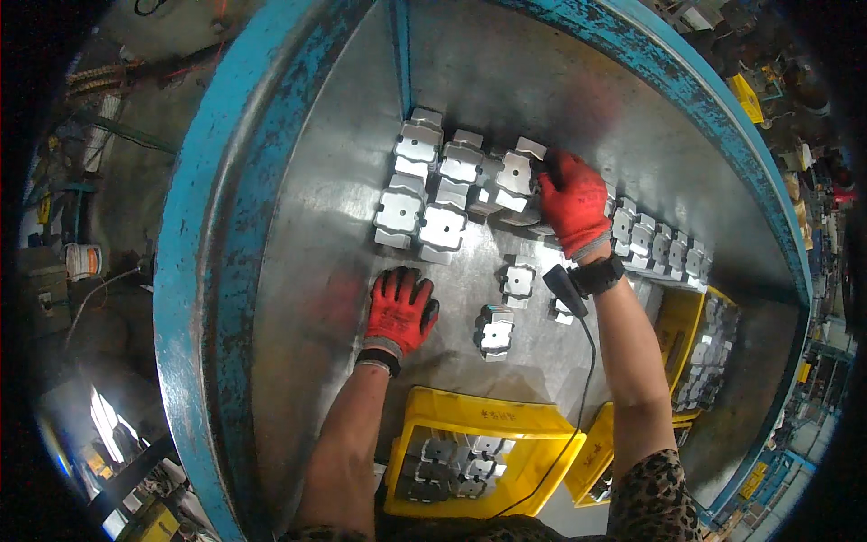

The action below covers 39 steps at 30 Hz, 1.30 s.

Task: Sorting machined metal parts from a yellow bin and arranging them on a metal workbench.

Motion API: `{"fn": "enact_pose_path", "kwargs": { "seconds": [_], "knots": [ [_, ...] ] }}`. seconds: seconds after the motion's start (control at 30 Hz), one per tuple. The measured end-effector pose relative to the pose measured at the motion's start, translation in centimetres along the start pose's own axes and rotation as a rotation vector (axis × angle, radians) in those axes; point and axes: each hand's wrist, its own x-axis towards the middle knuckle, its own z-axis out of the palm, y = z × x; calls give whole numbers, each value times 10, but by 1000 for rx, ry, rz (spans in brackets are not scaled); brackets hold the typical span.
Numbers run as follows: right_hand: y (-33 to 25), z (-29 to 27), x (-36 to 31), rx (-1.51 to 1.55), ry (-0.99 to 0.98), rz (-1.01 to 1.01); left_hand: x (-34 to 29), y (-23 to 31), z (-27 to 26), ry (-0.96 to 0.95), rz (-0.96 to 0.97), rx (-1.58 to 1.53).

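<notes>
The right hand (573, 204), in a red work glove, has its fingers curled down onto the edge of a stamped metal bracket (517, 172), gripping it at the right end of a cluster of brackets (433, 185) that lies near the middle of the round steel table (307, 226). The left hand (400, 310), also in a red glove, lies palm down on the bare table surface with its fingers slightly spread, holding nothing; it sits just below the cluster and left of two loose brackets, one (519, 280) nearer the right wrist and one (496, 331) closer to the table's near edge. A black wrist strap with a small device (578, 278) wraps the right wrist, and a thin black cable (582, 388) hangs from it down toward the person's body. Further right, a row of upright brackets (659, 242) runs toward the table's right edge. A yellow crate (470, 420) with more brackets inside stands at the near edge, between the forearms, and a second yellow crate (682, 316) sits at the right. A raised blue-painted rim (203, 244) rings the table, and a blue divider (402, 54) runs from the far edge toward the cluster.
</notes>
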Motion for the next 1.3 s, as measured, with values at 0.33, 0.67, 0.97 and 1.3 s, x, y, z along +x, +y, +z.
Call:
{"fn": "enact_pose_path", "kwargs": {
  "seconds": [0.33, 0.67, 0.97, 1.3],
  "knots": [
    [32, -74, -102, 121, -226, 118, -2, 1, 13, -69, -15, -2],
    [73, -44, -321, 15, -559, 233, 11, 6, 7, 25, -17, 76],
    [-14, -73, -108, 164, -302, 143, 1, 0, -4, -31, -6, 38],
    [-63, 28, 49, 59, -411, 216, 2, 3, -3, -17, -1, 1]
  ]
}}
